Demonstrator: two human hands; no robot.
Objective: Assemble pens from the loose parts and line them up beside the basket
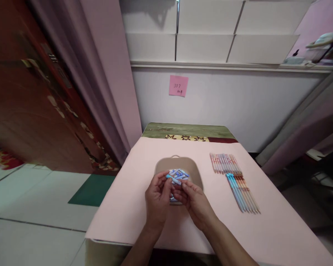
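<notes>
Both hands are raised over the near side of a beige basin point(192, 166), pinching a short light-blue pen part point(174, 180) between them. My left hand point(158, 192) grips its bright blue end with thumb and fingers. The other end lies in the closed fingertips of my right hand point(192, 201). Inside the basin, behind and below the fingers, lie several small blue and white pen parts point(180, 172); the hands hide some of them.
Right of the basin, a row of pinkish pens point(226, 163) lies on the pink-covered table point(122, 207). In front of it is a second row, blue pens point(236, 193) beside brown-topped ones point(246, 194). A pink note point(178, 85) sticks to the wall; a wooden door point(44, 92) stands at left.
</notes>
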